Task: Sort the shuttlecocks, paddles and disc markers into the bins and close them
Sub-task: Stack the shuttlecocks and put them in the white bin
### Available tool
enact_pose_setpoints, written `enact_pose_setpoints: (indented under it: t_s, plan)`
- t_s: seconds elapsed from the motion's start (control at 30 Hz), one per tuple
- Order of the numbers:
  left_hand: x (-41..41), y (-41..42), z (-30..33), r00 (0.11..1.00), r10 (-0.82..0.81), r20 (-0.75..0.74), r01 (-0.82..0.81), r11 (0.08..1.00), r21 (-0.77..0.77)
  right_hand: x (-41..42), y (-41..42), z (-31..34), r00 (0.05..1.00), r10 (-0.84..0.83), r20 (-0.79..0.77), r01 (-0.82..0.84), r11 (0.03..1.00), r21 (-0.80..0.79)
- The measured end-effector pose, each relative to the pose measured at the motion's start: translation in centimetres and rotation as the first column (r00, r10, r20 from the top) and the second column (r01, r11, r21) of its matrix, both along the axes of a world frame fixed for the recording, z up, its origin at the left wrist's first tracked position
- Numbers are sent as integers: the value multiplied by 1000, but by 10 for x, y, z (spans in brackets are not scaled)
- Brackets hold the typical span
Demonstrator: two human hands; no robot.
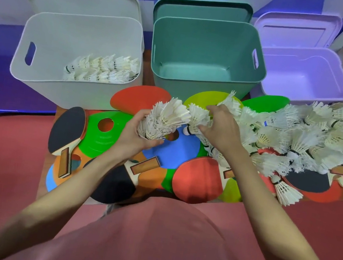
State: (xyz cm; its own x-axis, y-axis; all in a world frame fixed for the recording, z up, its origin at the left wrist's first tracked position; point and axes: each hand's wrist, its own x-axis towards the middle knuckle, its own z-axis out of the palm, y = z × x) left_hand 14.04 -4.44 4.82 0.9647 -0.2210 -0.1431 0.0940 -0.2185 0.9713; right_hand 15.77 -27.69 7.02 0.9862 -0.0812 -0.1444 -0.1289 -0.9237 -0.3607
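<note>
White bin point(41, 68) at 10 o'clock holds shuttlecocks lying flat, green bin point(198, 84) at 12, purple bin point(306, 93) at 2, all lids up. Left hand point(136, 133) grips a nested shuttlecock stack point(165, 120), long axis running 7 to 2 o'clock, feathers toward 2. Right hand point(218, 128) pinches one shuttlecock point(196, 120) beside it, cork toward 6, at the loose pile's point(313, 138) left edge above paddles and disc markers on the worktop.

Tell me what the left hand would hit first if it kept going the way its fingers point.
The left hand grips a shuttlecock bundle and points up-right. Going on, the bundle would probably meet the shuttlecock under the right hand first; depth is unclear.
</note>
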Motion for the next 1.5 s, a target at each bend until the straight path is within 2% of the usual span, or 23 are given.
enact_pose_setpoints:
  t_s: [0.13, 0.23, 0.3, 0.37, 0.43, 0.5, 0.67, 0.77, 0.93, 1.1, 1.17, 1.23, 1.3, 1.37, 1.43, 1.5]
  plan:
    - [0, 3, 0, 1000, 8, 23, -8, 1000, 10, -2, 1, -11, 1000, -12, 13, 12, 1000, -1]
    - [0, 5, -2, 999, -1, 37, 1, 1000, 26, -2, 1, -11, 999, -10, 47, 4, 993, 119]
    - [0, 7, -3, 999, -4, 46, 2, 999, 39, -4, 0, -1, 986, -79, 149, 36, 962, 271]
    - [0, 10, -5, 999, -3, 52, 1, 999, 49, -8, -2, 19, 928, -181, 326, 33, 911, 410]
    - [1, 12, -6, 998, -11, 55, 8, 999, 53, -13, -2, 40, 838, -238, 491, -43, 869, 494]
    - [1, 12, -6, 998, -19, 56, 16, 999, 49, -15, 0, 52, 800, -242, 549, -118, 834, 540]
    - [5, 8, -6, 997, -54, 61, 52, 998, 29, -18, 20, 41, 909, -54, 413, -221, 778, 588]
    - [9, 4, -4, 993, -83, 78, 84, 996, -6, -20, 31, 36, 923, 19, 385, -260, 769, 584]
    - [13, 2, -3, 991, -120, 55, 121, 993, -5, -14, 34, 40, 942, 20, 336, -238, 744, 624]
    - [17, -3, -1, 1000, 25, -3, -25, 996, -83, 3, 28, 52, 922, 41, 386, -272, 779, 565]
    - [19, -1, -1, 998, 66, -22, -68, 990, -125, 12, 23, 57, 929, -2, 371, -244, 751, 614]
    - [20, 3, 0, 995, 93, -34, -97, 985, -146, 22, 18, 56, 930, -118, 348, -155, 731, 664]
    - [18, 7, 0, 993, 108, -45, -113, 982, -150, 31, 8, 47, 938, -170, 303, -33, 824, 565]
    - [16, 13, 0, 992, 117, -49, -123, 981, -153, 37, 1, 33, 979, -88, 182, 30, 953, 300]
    - [15, 19, -2, 990, 129, -53, -136, 979, -154, 39, 2, 18, 998, 16, 68, -21, 997, 72]
    - [14, 23, 0, 988, 141, -59, -149, 974, -170, 41, 8, 7, 997, 74, 25, -74, 997, -21]
